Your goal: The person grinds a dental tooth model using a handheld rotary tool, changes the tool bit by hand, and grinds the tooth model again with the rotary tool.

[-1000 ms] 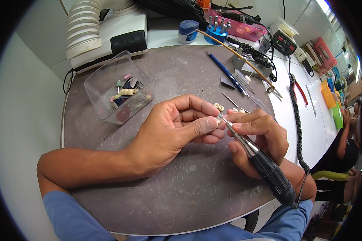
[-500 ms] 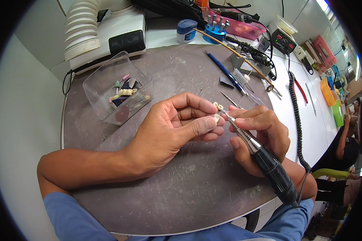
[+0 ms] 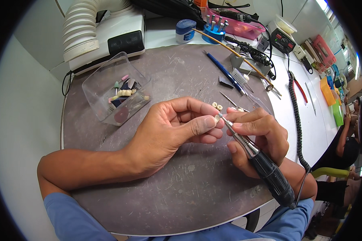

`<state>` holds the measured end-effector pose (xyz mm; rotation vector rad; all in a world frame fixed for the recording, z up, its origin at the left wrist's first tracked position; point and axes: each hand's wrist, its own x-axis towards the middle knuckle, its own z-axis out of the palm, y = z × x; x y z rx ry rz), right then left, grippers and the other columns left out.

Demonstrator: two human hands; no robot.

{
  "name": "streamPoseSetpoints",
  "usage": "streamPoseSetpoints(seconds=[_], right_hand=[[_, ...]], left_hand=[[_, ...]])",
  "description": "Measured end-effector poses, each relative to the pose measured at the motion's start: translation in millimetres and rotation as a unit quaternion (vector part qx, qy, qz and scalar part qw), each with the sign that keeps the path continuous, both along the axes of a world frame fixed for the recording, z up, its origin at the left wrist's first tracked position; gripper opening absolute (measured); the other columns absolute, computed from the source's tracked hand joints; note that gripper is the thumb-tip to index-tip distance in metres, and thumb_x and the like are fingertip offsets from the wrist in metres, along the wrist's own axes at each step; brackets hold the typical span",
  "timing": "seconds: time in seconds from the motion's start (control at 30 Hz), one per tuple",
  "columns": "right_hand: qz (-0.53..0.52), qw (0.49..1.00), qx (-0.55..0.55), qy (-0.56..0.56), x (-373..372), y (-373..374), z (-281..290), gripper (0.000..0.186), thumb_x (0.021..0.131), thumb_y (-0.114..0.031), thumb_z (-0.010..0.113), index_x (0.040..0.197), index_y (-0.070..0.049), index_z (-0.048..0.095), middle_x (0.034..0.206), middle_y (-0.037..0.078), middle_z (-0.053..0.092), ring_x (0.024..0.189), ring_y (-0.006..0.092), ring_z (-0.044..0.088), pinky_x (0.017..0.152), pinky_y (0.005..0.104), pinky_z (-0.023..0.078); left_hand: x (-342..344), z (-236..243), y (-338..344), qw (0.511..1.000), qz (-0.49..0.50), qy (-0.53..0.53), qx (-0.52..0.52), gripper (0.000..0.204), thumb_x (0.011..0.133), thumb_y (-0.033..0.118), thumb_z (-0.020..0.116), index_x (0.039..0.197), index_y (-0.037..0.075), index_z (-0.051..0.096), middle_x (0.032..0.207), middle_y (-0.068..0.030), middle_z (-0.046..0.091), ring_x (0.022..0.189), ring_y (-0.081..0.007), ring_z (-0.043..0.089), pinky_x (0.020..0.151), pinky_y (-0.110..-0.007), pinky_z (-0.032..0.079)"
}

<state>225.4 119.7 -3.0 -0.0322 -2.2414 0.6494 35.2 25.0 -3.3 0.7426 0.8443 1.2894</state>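
Observation:
Between the thumb and fingers of my left hand point(image 3: 161, 134) is a small cream dental crown point(image 3: 217, 118), partly covered by the fingertips. My right hand point(image 3: 265, 134) grips a black and silver rotary handpiece point(image 3: 271, 174) like a pen. Its small grey tip is at the crown, close to my left thumb; whether it touches I cannot tell. Just beyond my fingertips a pair of small cream crowns point(image 3: 216, 106) lies on the brown mat point(image 3: 181, 201). Another pale piece point(image 3: 240, 109) shows behind my right fingers.
A clear plastic box point(image 3: 95, 90) holding burs and a crown bridge sits at the left. Beyond are a white suction unit point(image 3: 108, 38), a blue-lidded jar point(image 3: 185, 31) and a blue bur stand point(image 3: 213, 34). A brush point(image 3: 238, 76) and red-handled pliers point(image 3: 299, 88) lie to the right.
The handpiece has shifted slightly left and its tip now meets the crown area more closely. My left hand is a touch lower, and more of the pale piece behind my right fingers shows.

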Motion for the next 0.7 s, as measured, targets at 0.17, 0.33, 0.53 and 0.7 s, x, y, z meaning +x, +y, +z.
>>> streamPoseSetpoints(seconds=[0.17,0.33,0.53,0.7], right_hand=[[0.023,1.000,0.012,0.003,-1.5,2.4,-0.6,0.026,0.076,-0.002,0.066,0.098,0.005,0.054,0.085,0.020,0.063,0.087,0.0290,0.067,0.088,0.0485,0.052],[0.013,1.000,0.003,0.004,-1.8,2.3,-1.9,0.026,0.077,-0.003,0.066,0.098,0.005,0.055,0.085,0.019,0.063,0.087,0.0286,0.066,0.089,0.0478,0.051],[-0.002,1.000,-0.014,0.013,0.4,1.9,-2.2,0.027,0.077,-0.003,0.066,0.099,0.005,0.054,0.083,0.018,0.061,0.080,0.0243,0.065,0.088,0.0451,0.052],[-0.003,0.999,-0.020,0.050,-3.9,2.4,-6.1,0.030,0.067,0.003,0.071,0.094,0.006,0.060,0.085,0.019,0.065,0.079,0.0283,0.068,0.077,0.0400,0.058]], left_hand=[[0.3,-0.5,0.8,1.000,-0.008,0.001,-0.001,0.019,0.091,0.010,0.060,0.106,-0.001,0.058,0.099,-0.0098,0.064,0.088,-0.0140,0.065,0.078,-0.025,0.055],[-0.9,0.7,0.9,1.000,-0.020,-0.005,-0.006,0.020,0.091,0.011,0.060,0.106,-0.001,0.057,0.098,-0.0089,0.064,0.089,-0.0131,0.063,0.080,-0.025,0.053],[1.0,3.1,0.4,1.000,-0.020,-0.010,-0.009,0.020,0.090,0.011,0.061,0.106,0.000,0.057,0.099,-0.0086,0.063,0.089,-0.0125,0.062,0.080,-0.025,0.052],[-2.3,0.0,1.9,0.999,-0.031,-0.025,-0.020,0.019,0.091,0.011,0.061,0.106,0.000,0.058,0.099,-0.0082,0.063,0.087,-0.0119,0.061,0.079,-0.024,0.051]])
